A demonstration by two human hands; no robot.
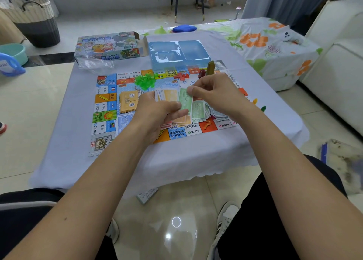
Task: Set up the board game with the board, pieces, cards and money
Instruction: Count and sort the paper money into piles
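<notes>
I see both hands in the middle of the frame, above the game board (110,122) that lies flat on a low table with a pale cloth (78,161). My left hand (157,112) has its fingers curled around a fanned bundle of paper money (169,95), white, orange and green notes. My right hand (214,93) pinches the upper edge of a green note (184,100) at the right side of this bundle, between thumb and fingers. Under the hands, loose green money (200,112) lies in a heap on the board. At the left of the hands there is a stack of orange cards (127,102) on the board. A little higher, near the far edge of the board, I see a pile of green plastic houses (144,81) and, to the right of it, small red pieces (181,76). A blue plastic tray (176,53) stands at the far edge of the board, and the printed game box (108,45) lies in the upper left, beside the tray. Two small pawns (259,104), yellow and green, stand on the cloth just beside the right edge of the board
</notes>
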